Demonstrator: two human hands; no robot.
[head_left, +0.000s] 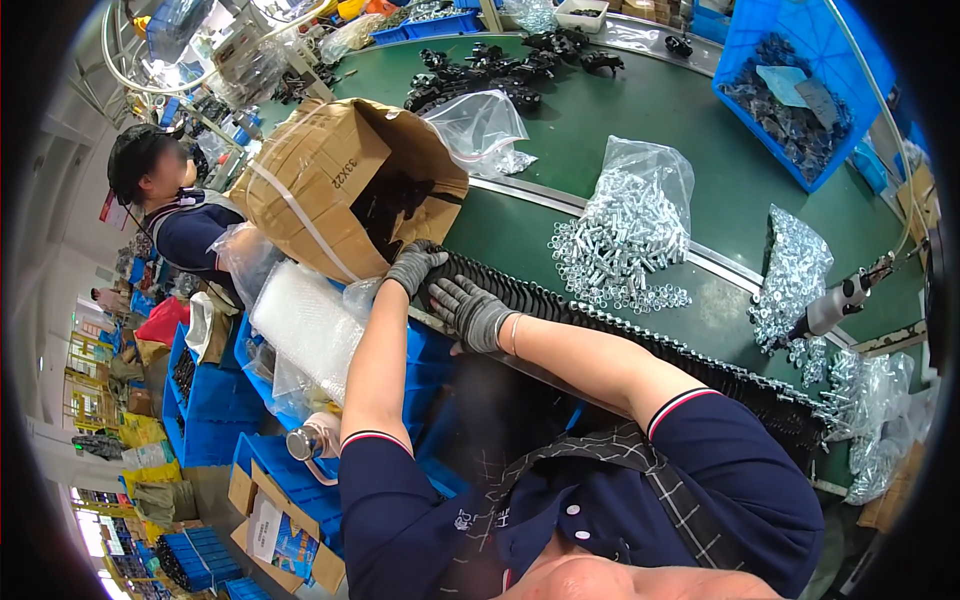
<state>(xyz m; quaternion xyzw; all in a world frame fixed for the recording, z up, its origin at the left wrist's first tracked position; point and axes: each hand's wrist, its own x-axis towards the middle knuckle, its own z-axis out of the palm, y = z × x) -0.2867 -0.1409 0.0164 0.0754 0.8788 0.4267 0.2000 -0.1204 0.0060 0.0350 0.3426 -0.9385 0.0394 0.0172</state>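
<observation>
A long row of thin black parts [520, 292], packed side by side, runs along the near edge of the green table. My left hand [413, 268], in a grey striped glove, curls its fingers over the row's left end, just below the mouth of a cardboard box [310, 190]. Beside it my right hand [474, 312], gloved alike, lies against the row with its fingers stretched and apart. The box is tipped toward the table, and dark parts [390, 210] show inside. What lies under my left fingers is partly hidden.
Loose silver sleeves [620, 240] spill from a clear bag mid-table. More metal pieces [790, 270] lie at the right, near a hanging power driver [840, 305]. A blue bin [800, 90] and black assemblies [500, 75] stand farther back. A person [185, 210] is at the left.
</observation>
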